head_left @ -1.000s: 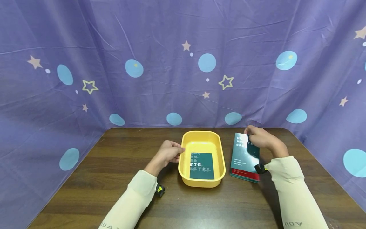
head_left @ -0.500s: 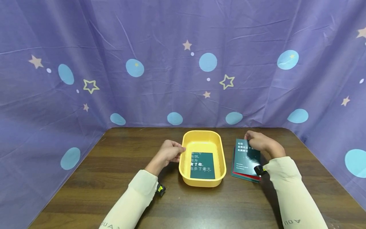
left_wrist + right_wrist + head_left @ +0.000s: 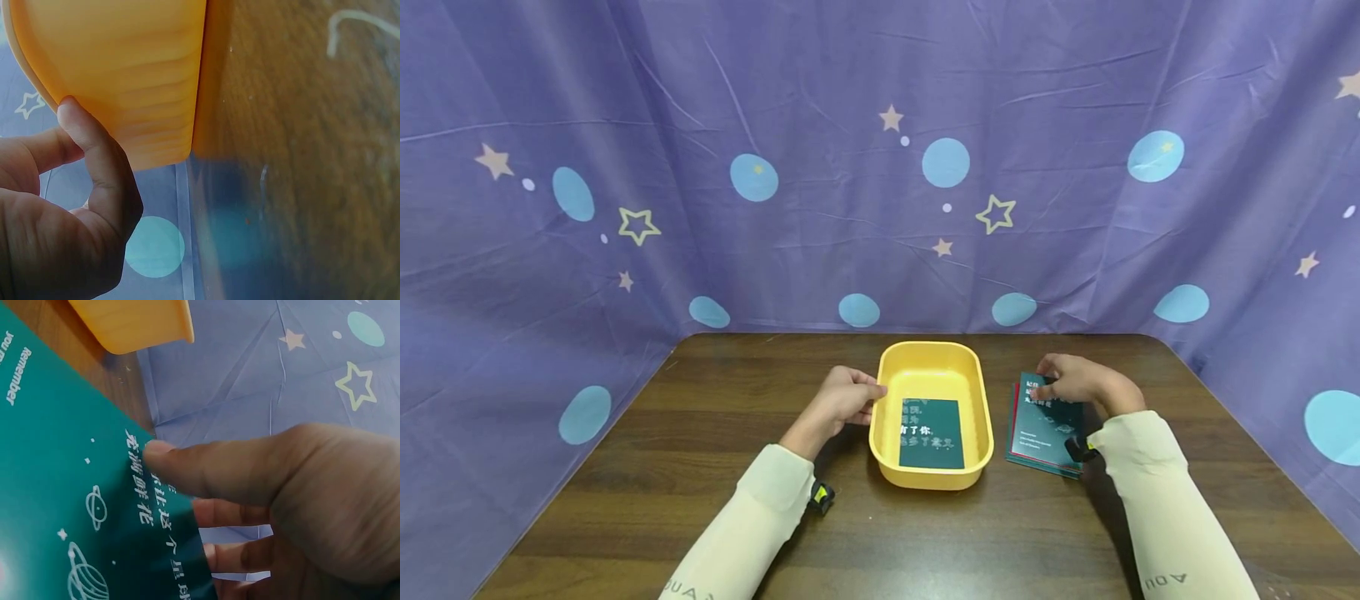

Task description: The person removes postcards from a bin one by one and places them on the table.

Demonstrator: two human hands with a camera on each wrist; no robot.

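My left hand (image 3: 842,397) grips the left rim of a yellow plastic tray (image 3: 985,417), with a fingertip at its edge in the left wrist view. A dark green notebook (image 3: 931,442) with white lettering lies flat in the tray's near half. To the right sits a small stack of thin notebooks, and its top dark green notebook (image 3: 1045,429) carries white writing and small planet drawings. My right hand (image 3: 1081,382) pinches this one by its far edge, thumb (image 3: 194,464) on the cover and fingers behind. A red notebook (image 3: 1017,404) peeks out beneath.
A brown wooden table (image 3: 715,450) holds everything. Behind its far edge hangs a purple curtain (image 3: 805,242) with stars and blue ovals. The tray stands just left of the notebook stack.
My right hand has drawn the top green notebook nearer, now covering most of the red one, and its thumb has come onto the cover. The left hand stays at the tray.
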